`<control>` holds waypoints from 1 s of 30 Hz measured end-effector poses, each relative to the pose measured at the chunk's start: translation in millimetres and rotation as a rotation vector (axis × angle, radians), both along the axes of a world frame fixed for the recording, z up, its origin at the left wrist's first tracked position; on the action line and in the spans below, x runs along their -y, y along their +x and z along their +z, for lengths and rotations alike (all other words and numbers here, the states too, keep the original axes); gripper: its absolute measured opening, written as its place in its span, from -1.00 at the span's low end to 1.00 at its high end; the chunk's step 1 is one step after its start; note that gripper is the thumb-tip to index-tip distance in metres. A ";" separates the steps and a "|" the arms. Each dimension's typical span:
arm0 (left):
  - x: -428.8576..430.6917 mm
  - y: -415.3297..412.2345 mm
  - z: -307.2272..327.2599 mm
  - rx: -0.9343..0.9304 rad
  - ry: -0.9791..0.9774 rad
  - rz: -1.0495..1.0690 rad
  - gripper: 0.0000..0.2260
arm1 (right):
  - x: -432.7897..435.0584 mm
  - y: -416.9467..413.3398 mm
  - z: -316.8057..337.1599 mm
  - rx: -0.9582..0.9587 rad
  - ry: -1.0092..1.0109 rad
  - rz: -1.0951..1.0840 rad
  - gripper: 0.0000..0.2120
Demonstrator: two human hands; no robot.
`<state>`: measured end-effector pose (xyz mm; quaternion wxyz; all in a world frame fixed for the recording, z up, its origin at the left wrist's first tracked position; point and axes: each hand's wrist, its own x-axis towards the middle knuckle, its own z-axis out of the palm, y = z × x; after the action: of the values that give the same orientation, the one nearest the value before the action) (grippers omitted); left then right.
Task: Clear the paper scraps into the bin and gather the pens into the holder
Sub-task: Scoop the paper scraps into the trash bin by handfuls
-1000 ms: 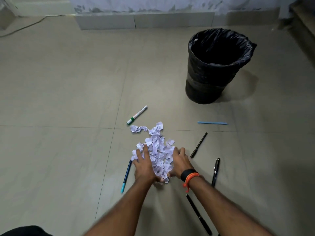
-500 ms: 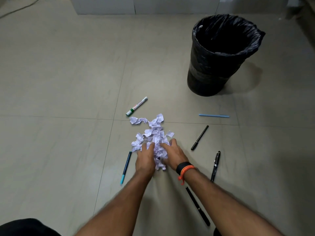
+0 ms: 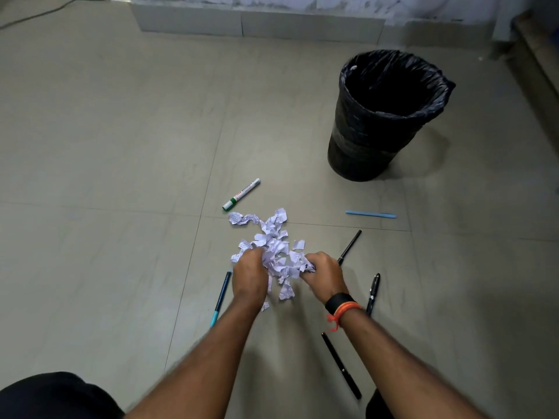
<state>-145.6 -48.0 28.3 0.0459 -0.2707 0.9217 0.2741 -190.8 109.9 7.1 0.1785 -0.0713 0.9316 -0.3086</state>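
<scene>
A pile of torn white paper scraps [image 3: 272, 240] lies on the tiled floor. My left hand [image 3: 249, 275] and my right hand [image 3: 325, 273] are both closed around handfuls of scraps at the near side of the pile. A black-lined bin [image 3: 384, 116] stands upright at the far right. Pens lie around: a white marker with green cap [image 3: 241, 194], a light blue pen [image 3: 371, 214], a dark blue pen with teal end [image 3: 220, 297], and three black pens [image 3: 350, 247] [image 3: 373, 293] [image 3: 341, 365]. No pen holder is in view.
A low white ledge [image 3: 257, 22] runs along the far wall. A cable [image 3: 36, 15] trails at the far left. My dark-clothed knee [image 3: 54, 394] shows at the bottom left. A dark step [image 3: 538, 55] edges the right side.
Both hands have curled shut on scraps and spread slightly apart, with a few pieces dangling below. The camera has tilted up a little.
</scene>
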 end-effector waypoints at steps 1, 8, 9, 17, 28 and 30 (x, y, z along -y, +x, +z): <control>1.3 -2.7 5.5 -0.020 -0.004 0.017 -0.82 | -2.1 -0.9 4.0 -0.004 -0.016 -0.020 -0.67; 9.9 -21.1 53.5 -0.112 0.027 0.055 -0.91 | -13.1 -19.8 45.1 -0.071 -0.227 -0.108 -0.59; 11.0 -26.9 61.5 -0.127 0.027 0.049 -0.90 | -13.1 -25.8 53.8 -0.072 -0.274 -0.112 -0.59; -3.4 -129.5 139.1 -0.234 0.075 -0.035 -0.91 | -28.3 -107.7 137.4 -0.208 -0.479 -0.135 -0.69; -75.8 -280.1 243.2 -0.116 0.078 -0.231 -0.79 | -87.9 -260.9 215.1 -0.177 -0.543 -0.293 -0.72; -88.2 -301.0 241.4 -0.090 0.162 -0.215 -0.69 | -90.8 -272.6 216.5 -0.010 -0.684 -0.380 -0.74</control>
<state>-446.6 40.2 269.7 0.0554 -0.1530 0.9214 0.3529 -463.4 200.8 223.6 0.0798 0.0454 0.7724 -0.6285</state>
